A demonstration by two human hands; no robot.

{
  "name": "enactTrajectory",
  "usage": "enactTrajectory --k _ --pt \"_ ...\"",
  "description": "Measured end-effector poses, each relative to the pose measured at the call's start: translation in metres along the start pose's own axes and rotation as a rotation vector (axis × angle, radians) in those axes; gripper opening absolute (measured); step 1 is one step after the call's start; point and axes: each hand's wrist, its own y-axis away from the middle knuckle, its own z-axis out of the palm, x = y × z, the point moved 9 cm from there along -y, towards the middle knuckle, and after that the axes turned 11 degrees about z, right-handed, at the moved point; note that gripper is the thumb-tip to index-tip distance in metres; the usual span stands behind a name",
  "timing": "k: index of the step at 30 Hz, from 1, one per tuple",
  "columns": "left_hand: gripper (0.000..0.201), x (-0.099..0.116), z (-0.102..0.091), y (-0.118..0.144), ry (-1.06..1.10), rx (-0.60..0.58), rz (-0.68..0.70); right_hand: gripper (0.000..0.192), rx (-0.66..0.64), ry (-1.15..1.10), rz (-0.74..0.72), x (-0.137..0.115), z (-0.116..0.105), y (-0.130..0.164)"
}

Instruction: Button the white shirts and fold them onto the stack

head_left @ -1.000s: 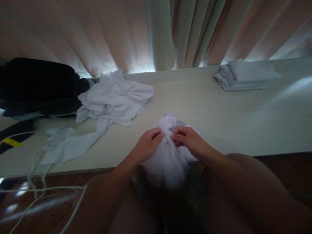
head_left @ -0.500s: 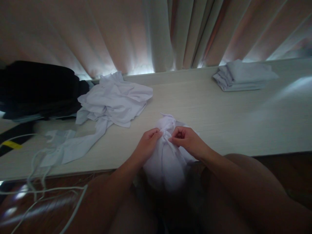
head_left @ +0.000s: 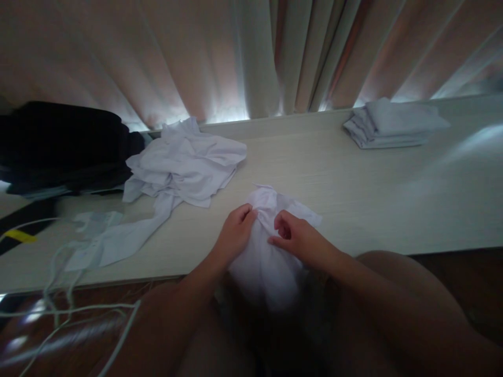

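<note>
A white garment (head_left: 271, 246) lies bunched at the near edge of the pale wooden table (head_left: 353, 178) and hangs down over the edge toward my lap. My left hand (head_left: 234, 235) pinches the cloth on its left side. My right hand (head_left: 296, 238) rests on the cloth's right side, thumb and fingers loosely curled and a little apart; whether it grips the fabric is unclear. The two hands sit close together near the garment's upper folds.
A crumpled white shirt (head_left: 184, 167) with a trailing sleeve lies at left. A dark bag (head_left: 63, 144) sits at the far left. Folded pale cloths (head_left: 393, 125) are stacked at back right. White cables (head_left: 58, 283) hang off the left edge. Curtains (head_left: 251, 52) close the back.
My right hand has loosened its pinch and slid slightly down and left on the cloth. The garment's top has flattened and spread a little toward the right. My left hand barely moved.
</note>
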Motion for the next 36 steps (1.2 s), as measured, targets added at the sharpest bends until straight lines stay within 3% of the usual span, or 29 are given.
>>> enactTrajectory --k 4,8,10,14,17,19,21,25,28,30,33,36 --pt "0.027 -0.009 -0.006 -0.004 -0.007 0.094 -0.008 0.021 -0.162 0.171 -0.058 0.003 0.023 0.003" --pt "0.028 -0.007 -0.009 -0.014 0.019 0.108 0.013 0.017 -0.238 0.107 -0.095 0.000 0.024 0.001" --pt "0.029 0.007 -0.022 -0.023 0.084 0.177 0.032 0.021 -0.178 0.002 -0.141 -0.016 0.005 -0.002" --pt "0.027 0.059 -0.070 -0.045 0.462 0.433 0.207 0.026 0.128 -0.450 -0.304 -0.067 -0.067 0.000" --pt "0.023 0.083 -0.088 -0.060 0.676 0.506 0.367 0.028 0.183 -0.568 -0.351 -0.080 -0.081 -0.005" --pt "0.023 0.070 -0.083 -0.068 0.592 0.503 0.325 0.031 0.136 -0.517 -0.245 -0.063 -0.064 -0.021" --pt "0.023 0.036 -0.068 -0.073 0.364 0.449 0.172 0.034 0.074 -0.519 -0.069 -0.029 -0.037 -0.038" --pt "0.014 -0.032 -0.031 -0.070 -0.013 0.184 -0.091 0.030 0.005 -0.768 0.179 0.026 -0.003 -0.056" --pt "0.028 -0.040 -0.027 -0.061 -0.338 0.109 -0.026 0.026 0.020 -0.903 0.270 0.040 -0.003 -0.056" --pt "0.017 -0.041 -0.020 -0.054 -0.521 0.015 -0.001 0.025 0.021 -0.943 0.291 0.041 -0.010 -0.054" --pt "0.020 -0.055 0.005 -0.041 -0.602 -0.195 -0.074 0.024 -0.001 -0.995 0.295 0.039 -0.020 -0.050" --pt "0.040 -0.065 0.020 -0.036 -0.612 -0.200 -0.111 0.026 0.048 -1.045 0.265 0.039 -0.038 -0.047"
